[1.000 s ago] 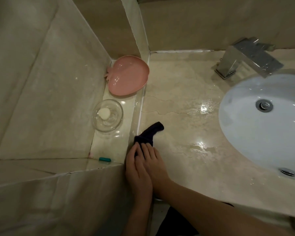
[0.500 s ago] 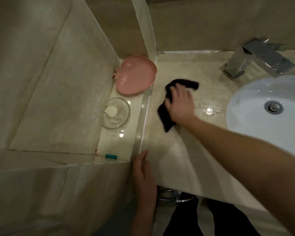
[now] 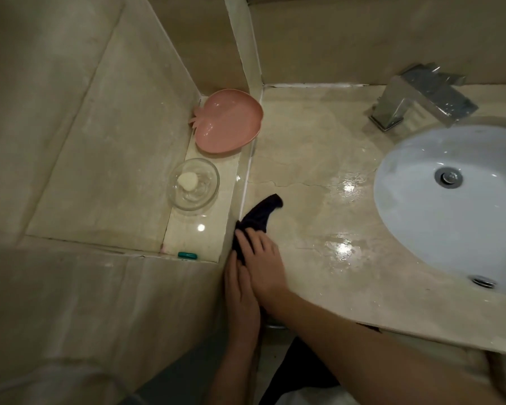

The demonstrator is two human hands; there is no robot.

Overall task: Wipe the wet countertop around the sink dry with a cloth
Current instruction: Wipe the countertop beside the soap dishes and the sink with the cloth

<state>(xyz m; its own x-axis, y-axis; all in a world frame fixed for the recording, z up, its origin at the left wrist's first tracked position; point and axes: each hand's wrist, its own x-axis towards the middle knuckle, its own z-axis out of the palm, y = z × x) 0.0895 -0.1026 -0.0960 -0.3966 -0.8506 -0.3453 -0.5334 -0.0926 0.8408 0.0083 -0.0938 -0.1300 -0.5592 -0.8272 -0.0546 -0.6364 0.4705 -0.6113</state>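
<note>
Our right hand [image 3: 262, 266], fingers straight and together, presses the dark cloth [image 3: 257, 219] flat on the counter [image 3: 313, 159] at its left edge to soak up water, our left hand [image 3: 240, 290] lies open alongside, and puddles glisten beside the sink [image 3: 421, 229].

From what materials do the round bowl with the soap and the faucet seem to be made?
Round bowl: probably clear glass, perhaps plastic; the ledge shows through it and the rim glints.
Faucet: likely chromed or polished metal; its flat, angular faces reflect like a mirror.
</note>
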